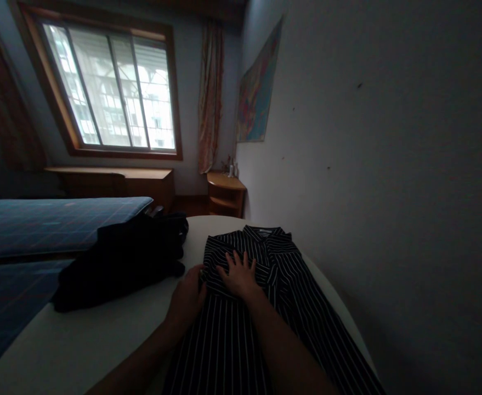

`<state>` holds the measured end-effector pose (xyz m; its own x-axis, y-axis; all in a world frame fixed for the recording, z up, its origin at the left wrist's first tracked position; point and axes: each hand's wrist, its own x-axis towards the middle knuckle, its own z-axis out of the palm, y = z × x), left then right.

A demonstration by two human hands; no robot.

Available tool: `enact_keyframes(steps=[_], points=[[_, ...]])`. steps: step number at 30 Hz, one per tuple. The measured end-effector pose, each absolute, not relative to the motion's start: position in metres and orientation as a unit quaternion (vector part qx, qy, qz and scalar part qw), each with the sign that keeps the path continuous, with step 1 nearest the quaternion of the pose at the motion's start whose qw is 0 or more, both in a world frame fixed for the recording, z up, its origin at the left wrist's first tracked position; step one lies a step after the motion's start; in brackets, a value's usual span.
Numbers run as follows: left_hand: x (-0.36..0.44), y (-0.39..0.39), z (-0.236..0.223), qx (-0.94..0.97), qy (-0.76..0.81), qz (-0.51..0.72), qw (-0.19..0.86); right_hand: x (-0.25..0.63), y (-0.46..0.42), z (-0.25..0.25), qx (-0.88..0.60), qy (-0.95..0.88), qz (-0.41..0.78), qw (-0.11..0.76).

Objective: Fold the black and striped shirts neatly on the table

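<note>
A black shirt with thin white stripes lies spread on a pale round table, its collar at the far end. Its left-side sleeve is folded across the upper body, while the other sleeve runs down the right side. My left hand is at the shirt's left edge, fingers curled on the folded sleeve fabric, the fingertips partly hidden. Flat on the folded sleeve rests my right hand, its fingers spread and holding nothing.
On the table, a dark heap of clothing lies to the left. Beyond it stands a bed with a blue plaid cover. A white wall closes off the right side. A small corner shelf stands behind the table.
</note>
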<state>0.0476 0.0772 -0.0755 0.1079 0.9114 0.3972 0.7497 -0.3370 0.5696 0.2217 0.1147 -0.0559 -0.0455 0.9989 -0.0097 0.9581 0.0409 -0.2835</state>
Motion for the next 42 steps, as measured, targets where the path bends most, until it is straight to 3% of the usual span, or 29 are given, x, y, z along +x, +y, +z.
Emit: enact_keyframes(steps=[7,15,23,26,32,42], points=[[0.053,0.071,-0.069,0.731,0.573,0.349,0.121,0.220,0.117,-0.058,-0.612,-0.776,0.062,0.142],[0.054,0.066,-0.061,0.758,0.565,0.307,0.109,0.217,0.115,-0.059,-0.658,-0.740,0.084,0.115],[0.052,0.067,-0.050,0.734,0.653,0.184,0.027,0.210,0.118,-0.045,-0.666,-0.738,0.105,0.035],[0.050,0.068,-0.051,0.744,0.644,0.179,0.016,0.203,0.123,-0.029,-0.671,-0.739,0.067,0.008],[0.048,0.069,-0.056,0.768,0.615,0.180,-0.017,0.203,0.135,-0.012,-0.700,-0.713,-0.025,0.038],[0.049,0.069,-0.056,0.767,0.616,0.179,-0.022,0.276,0.135,0.018,-0.726,-0.677,0.062,-0.103]])
